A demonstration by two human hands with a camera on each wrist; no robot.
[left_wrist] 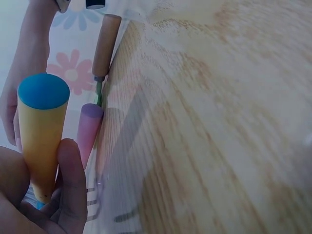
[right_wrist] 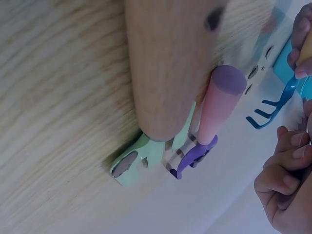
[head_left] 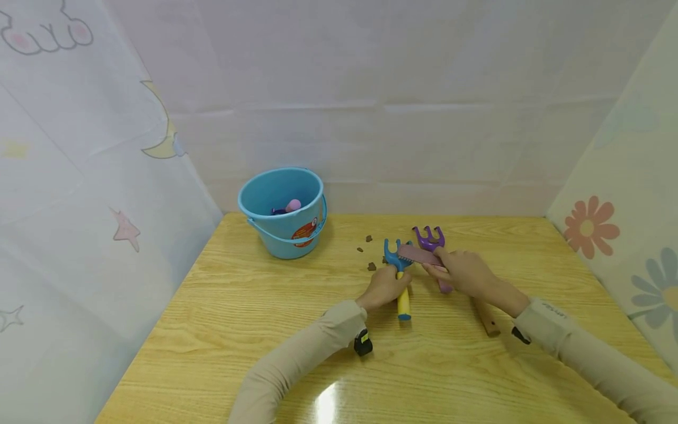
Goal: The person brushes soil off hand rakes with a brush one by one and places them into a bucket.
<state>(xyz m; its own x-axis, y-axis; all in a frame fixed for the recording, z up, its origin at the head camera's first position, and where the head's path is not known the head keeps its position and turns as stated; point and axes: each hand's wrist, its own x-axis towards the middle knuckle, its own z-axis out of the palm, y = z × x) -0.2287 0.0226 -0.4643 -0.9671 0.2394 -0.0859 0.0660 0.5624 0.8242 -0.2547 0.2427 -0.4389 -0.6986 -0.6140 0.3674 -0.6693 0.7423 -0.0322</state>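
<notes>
My left hand [head_left: 384, 287] grips a small hand rake [head_left: 404, 303] with a blue three-pronged head and a yellow handle; its blue end cap faces the left wrist camera. In my right hand [head_left: 466, 272] is a pinkish-brown brush [head_left: 418, 254], its bristles right at the rake's blue head in the head view. Under and beyond the right hand lies a second rake [head_left: 430, 238], purple-headed with a pink handle. Closer to the right forearm, a green-headed tool [right_wrist: 146, 152] with a wooden handle lies on the table, mostly hidden by the hand in the head view.
A light blue bucket [head_left: 286, 235] stands at the back left with a few purple and pink things inside. Several brown crumbs [head_left: 372, 267] are scattered on the wooden table [head_left: 254, 330] between bucket and rakes. Cloth-covered walls rise behind and at both sides.
</notes>
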